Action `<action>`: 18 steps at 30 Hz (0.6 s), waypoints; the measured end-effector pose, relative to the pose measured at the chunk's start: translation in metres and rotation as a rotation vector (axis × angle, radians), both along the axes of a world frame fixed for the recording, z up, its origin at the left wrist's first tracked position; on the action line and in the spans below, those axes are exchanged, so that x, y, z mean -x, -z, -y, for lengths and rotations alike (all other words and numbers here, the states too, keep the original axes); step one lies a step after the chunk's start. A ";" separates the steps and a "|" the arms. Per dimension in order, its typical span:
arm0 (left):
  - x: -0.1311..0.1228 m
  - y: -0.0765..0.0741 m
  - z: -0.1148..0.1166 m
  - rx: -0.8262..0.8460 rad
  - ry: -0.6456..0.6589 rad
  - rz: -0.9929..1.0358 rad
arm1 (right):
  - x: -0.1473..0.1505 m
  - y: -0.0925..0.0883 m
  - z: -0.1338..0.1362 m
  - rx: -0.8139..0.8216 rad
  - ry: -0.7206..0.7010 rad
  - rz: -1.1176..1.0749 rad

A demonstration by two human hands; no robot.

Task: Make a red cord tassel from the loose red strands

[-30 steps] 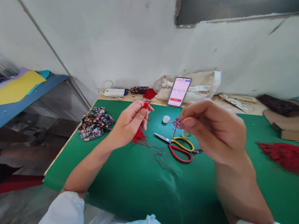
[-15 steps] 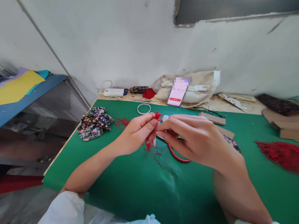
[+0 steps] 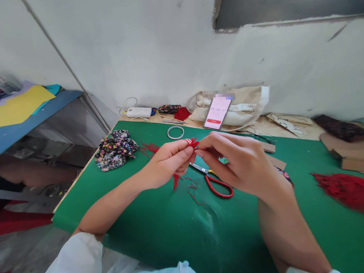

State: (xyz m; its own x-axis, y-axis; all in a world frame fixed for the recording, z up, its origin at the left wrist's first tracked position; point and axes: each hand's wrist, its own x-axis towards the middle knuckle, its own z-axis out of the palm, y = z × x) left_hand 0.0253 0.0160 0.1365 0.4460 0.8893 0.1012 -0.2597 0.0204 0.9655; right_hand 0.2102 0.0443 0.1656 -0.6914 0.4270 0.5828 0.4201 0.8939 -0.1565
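My left hand [image 3: 168,163] is closed round a small red thread tassel [image 3: 192,143]; its top tuft sticks out above my fingertips and its tail hangs below my palm. My right hand [image 3: 237,162] pinches at the tuft from the right, fingertips meeting those of the left hand. Both hands hover just above the green mat [image 3: 161,222]. Under my right hand lie scissors [image 3: 215,182] with red and yellow handles, partly hidden. Loose red thread scraps [image 3: 149,148] lie on the mat behind my left hand.
A metal ring [image 3: 175,132] lies on the mat's far side. Floral fabric pieces [image 3: 114,150] sit at the left edge, a big red thread bundle [image 3: 347,190] at the right. A phone [image 3: 218,112] leans on a cloth bag. Cardboard pieces [image 3: 348,153] lie at far right.
My right hand came in from the raised right side and met the left hand at the tassel's tuft. The left hand shifted slightly right and lower. The phone timer advanced.
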 end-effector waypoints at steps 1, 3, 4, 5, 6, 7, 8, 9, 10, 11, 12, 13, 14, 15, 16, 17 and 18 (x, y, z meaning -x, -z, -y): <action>0.000 0.000 0.000 -0.001 0.001 -0.017 | 0.000 0.000 -0.001 0.002 0.001 0.001; 0.001 -0.001 0.001 -0.010 0.008 -0.042 | 0.001 0.001 -0.002 0.003 0.000 -0.001; 0.002 -0.001 0.001 -0.018 0.014 -0.047 | 0.001 0.001 -0.002 0.004 -0.002 -0.002; 0.002 -0.001 0.001 -0.028 0.019 -0.050 | 0.001 0.001 -0.002 0.004 -0.002 -0.006; 0.003 -0.001 0.001 -0.040 0.023 -0.054 | 0.002 0.001 -0.002 0.004 -0.004 -0.008; 0.004 -0.001 0.000 -0.052 0.025 -0.063 | 0.002 0.001 -0.003 0.003 -0.006 -0.011; 0.005 -0.001 0.000 -0.064 0.024 -0.075 | 0.002 0.001 -0.003 0.004 -0.008 -0.015; 0.005 -0.001 0.000 -0.075 0.023 -0.087 | 0.003 0.001 -0.003 0.008 -0.011 -0.023; 0.006 -0.001 -0.001 -0.083 0.020 -0.095 | 0.003 0.001 -0.004 0.016 -0.015 -0.036; 0.008 -0.001 -0.002 -0.088 0.017 -0.097 | 0.003 0.002 -0.005 0.031 -0.021 -0.054; 0.009 -0.001 -0.002 -0.089 0.010 -0.090 | 0.004 0.003 -0.007 0.053 -0.029 -0.074; 0.011 -0.002 -0.003 -0.089 -0.003 -0.072 | 0.004 0.004 -0.010 0.081 -0.038 -0.097; 0.013 -0.003 -0.004 -0.088 -0.018 -0.050 | 0.005 0.007 -0.013 0.113 -0.048 -0.117; 0.015 -0.005 -0.004 -0.088 -0.039 -0.024 | 0.006 0.009 -0.017 0.145 -0.055 -0.128; 0.018 -0.007 -0.004 -0.096 -0.060 0.003 | 0.009 0.013 -0.021 0.176 -0.054 -0.127; 0.020 -0.010 -0.005 -0.104 -0.079 0.024 | 0.012 0.018 -0.026 0.210 -0.039 -0.103; 0.023 -0.012 -0.005 -0.114 -0.105 0.047 | 0.016 0.023 -0.031 0.239 -0.015 -0.054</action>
State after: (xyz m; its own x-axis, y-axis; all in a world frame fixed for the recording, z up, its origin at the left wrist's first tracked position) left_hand 0.0028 0.0209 0.1490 0.3432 0.9124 0.2229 -0.2997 -0.1186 0.9467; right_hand 0.1940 0.0751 0.1421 -0.6694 0.5470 0.5027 0.3920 0.8349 -0.3865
